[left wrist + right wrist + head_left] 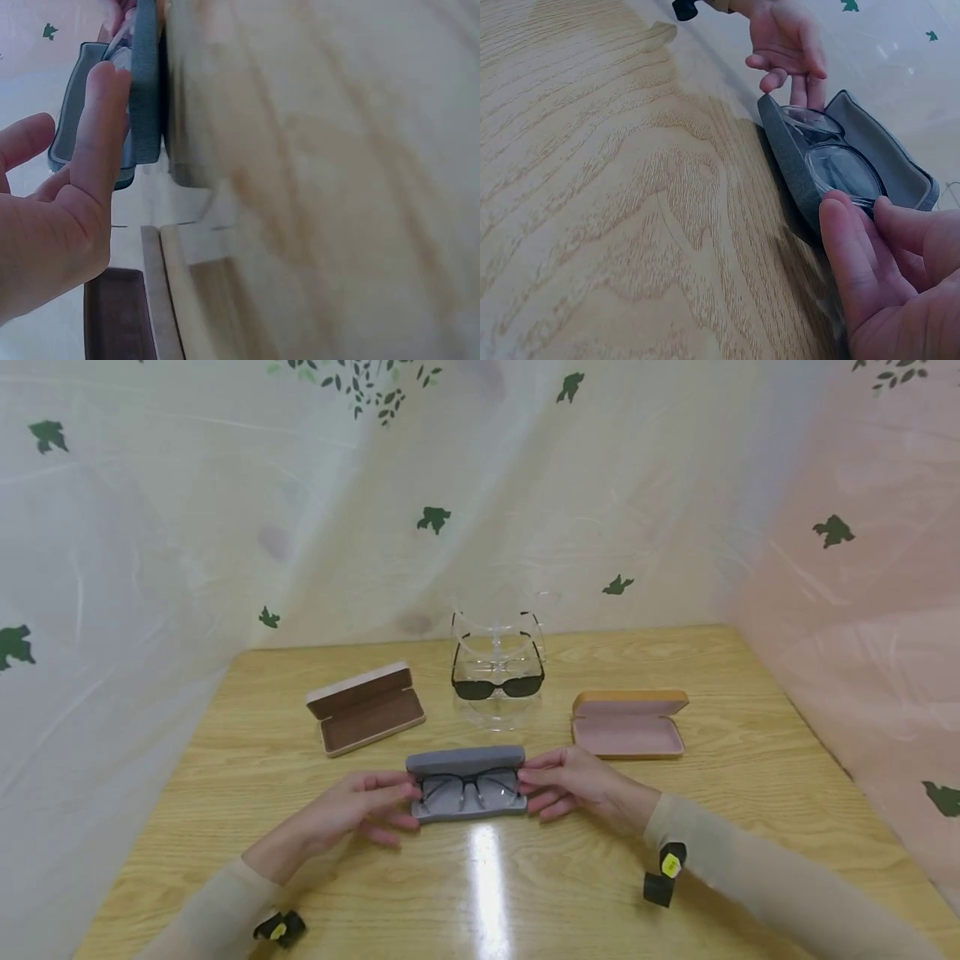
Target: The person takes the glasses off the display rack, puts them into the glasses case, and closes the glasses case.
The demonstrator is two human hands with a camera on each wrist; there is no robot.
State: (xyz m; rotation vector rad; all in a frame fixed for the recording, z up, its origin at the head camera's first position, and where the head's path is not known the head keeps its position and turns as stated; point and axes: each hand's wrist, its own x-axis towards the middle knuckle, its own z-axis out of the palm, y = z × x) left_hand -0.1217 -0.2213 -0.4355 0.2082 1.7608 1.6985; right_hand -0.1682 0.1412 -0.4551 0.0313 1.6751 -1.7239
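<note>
A grey glasses case [465, 762] lies open on the table, its lid tilted up at the back. Inside it sit eyeglasses [470, 780] with a dark upper frame and clear lenses. At the case's right end, my right hand [581, 785] pinches the glasses' outer edge between thumb and fingers, as the right wrist view shows with that hand [900, 281]. My left hand [356, 810] is at the opposite end, fingers extended beside the case. In the left wrist view, the left hand's index finger [101, 135] lies straight along the case end.
Behind the grey case, dark sunglasses [522, 686] hang on a clear display stand [501, 723]. An open case with brown lining [375, 725] stands back left. Another open case, orange with pink lining [628, 735], is back right. Leaf-patterned sheets [345, 527] enclose the wooden table [247, 760].
</note>
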